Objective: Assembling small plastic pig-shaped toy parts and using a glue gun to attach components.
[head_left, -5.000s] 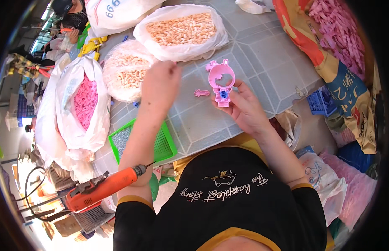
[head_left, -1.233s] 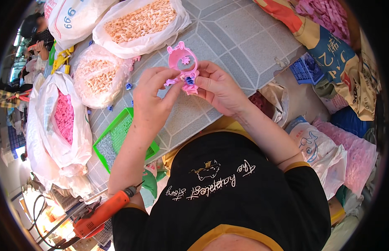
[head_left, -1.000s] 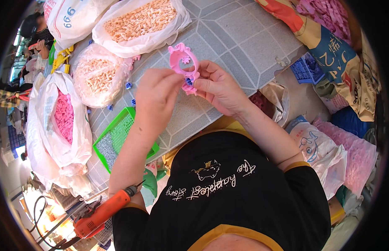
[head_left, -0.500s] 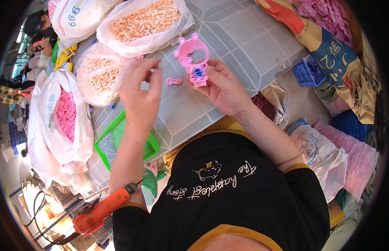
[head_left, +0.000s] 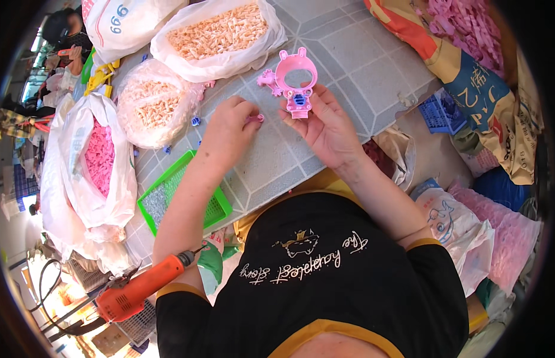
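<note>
My right hand grips the lower part of a pink plastic toy figure shell, which has a round ring with two ear-like knobs on top. A blue piece sits in its body, and a pink arm-like part sticks out on its left side. Just left of it, close above the table, my left hand is closed with fingertips on a small pink plastic part. Most of that small part is hidden by the fingers.
Bags of peach-coloured pieces and pink pieces stand on the grey tabletop. A green basket with small metallic-looking bits lies by my left forearm. An orange power screwdriver hangs at lower left. Blue bits lie nearby.
My left hand has moved right and down onto the small pink part that lay loose on the table, and its fingers have closed on it. The toy shell has shifted slightly right.
</note>
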The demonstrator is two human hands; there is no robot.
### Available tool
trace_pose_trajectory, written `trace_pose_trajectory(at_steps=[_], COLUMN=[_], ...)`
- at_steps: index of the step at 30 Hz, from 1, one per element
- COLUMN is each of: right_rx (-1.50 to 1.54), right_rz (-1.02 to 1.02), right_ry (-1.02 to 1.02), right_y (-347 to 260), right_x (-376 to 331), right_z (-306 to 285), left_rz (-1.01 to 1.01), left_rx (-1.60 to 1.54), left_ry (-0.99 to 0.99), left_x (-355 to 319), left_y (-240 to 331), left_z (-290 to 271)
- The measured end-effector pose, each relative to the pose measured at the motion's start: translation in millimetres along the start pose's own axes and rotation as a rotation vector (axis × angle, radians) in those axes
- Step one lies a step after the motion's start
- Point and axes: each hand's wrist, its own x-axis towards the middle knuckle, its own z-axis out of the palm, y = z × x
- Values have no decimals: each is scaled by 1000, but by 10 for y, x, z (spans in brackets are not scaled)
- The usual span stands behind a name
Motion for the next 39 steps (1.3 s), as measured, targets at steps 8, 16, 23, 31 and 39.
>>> trace_pose_trajectory(at_steps=[8,16,23,31,39], right_rx=[-15,-12,-11,-52,-105], right_rz=[36,59,-50,38,151], right_ry=[55,42,102,33,-25], right_y=[-29,-44,7,-27,-39], right_x=[-25,2,-6,-21,-18], right_z=[32,66,68,49,92], left_rz=[-179,-172,-88,70,-82], left_rx=[70,89,242,330,495], left_ry=[-12,-48,184,598,404], left_x=[-9,31,161,758,1105], left_y=[31,76,96,-431,-729], left_z=[-17,-89,-182,-427,-306])
